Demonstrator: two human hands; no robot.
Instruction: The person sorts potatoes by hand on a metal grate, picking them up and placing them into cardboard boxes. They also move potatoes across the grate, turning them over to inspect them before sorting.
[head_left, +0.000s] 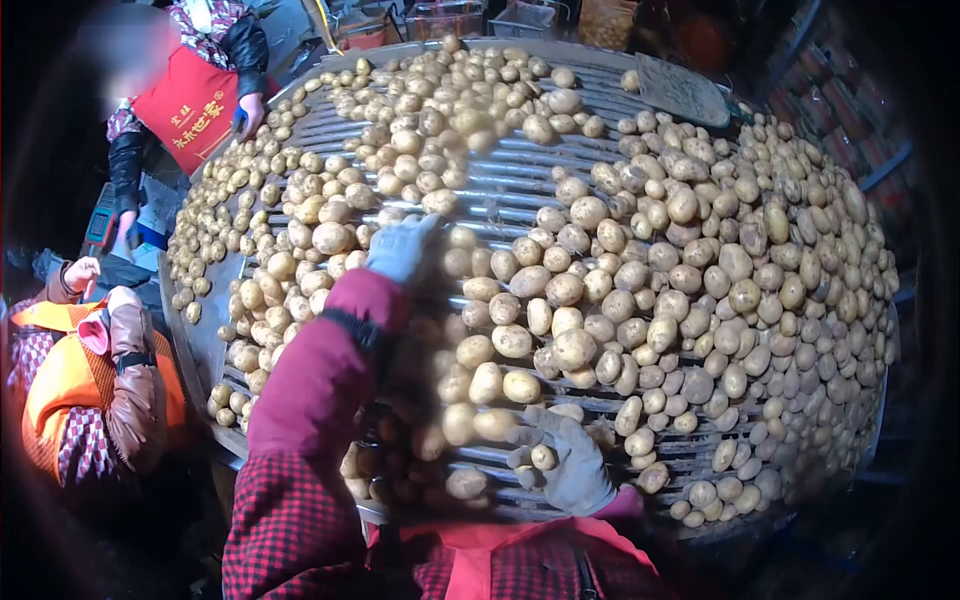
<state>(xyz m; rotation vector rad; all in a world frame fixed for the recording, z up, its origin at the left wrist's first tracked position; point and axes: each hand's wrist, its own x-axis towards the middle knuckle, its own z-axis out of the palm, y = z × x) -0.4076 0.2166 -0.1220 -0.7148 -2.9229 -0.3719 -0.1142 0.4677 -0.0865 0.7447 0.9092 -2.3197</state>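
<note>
A wide metal roller bed (pixel 505 190) is covered with many yellow potatoes (pixel 640 270). My left hand (pixel 402 247), in a pale glove on a dark red sleeve, reaches out over the middle of the bed and hovers among the potatoes, fingers spread. My right hand (pixel 563 458), in a grey work glove, lies near the front edge with a small potato (pixel 543 456) resting in its curled fingers. Larger potatoes (pixel 493 383) lie just beyond it.
A person in a red apron (pixel 190 105) stands at the far left of the bed, a hand near its rim. Another person in an orange vest (pixel 75 385) is at the near left. A flat board (pixel 680 90) lies at the far right among the potatoes.
</note>
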